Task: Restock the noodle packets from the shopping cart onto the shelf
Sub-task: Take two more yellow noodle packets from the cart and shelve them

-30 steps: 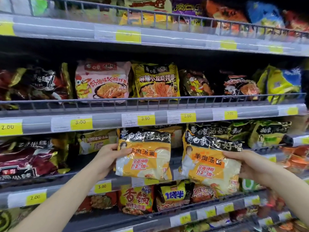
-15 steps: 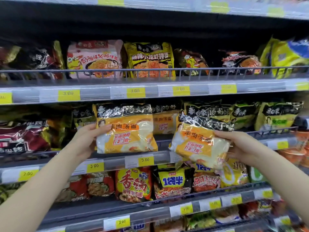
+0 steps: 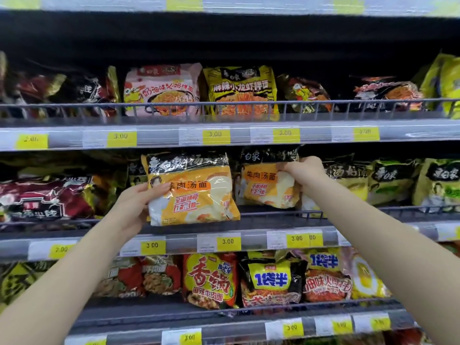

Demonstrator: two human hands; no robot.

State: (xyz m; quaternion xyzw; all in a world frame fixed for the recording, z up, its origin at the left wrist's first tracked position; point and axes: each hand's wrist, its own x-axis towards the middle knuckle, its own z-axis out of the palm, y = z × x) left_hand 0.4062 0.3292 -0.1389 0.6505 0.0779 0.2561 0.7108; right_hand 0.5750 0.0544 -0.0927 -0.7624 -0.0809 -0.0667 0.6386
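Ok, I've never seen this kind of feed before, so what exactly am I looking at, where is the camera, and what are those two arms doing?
There is no machine here. The camera sits on a person's head, looking forward and down at a shop shelf stocked with noodle packets and yellow price tags. The two arms are that person's own. The left hand holds an orange noodle packet by its left edge, in front of the middle shelf. The right hand grips a matching packet by its upper right side, already further in on that same shelf. No cart shows in this picture.
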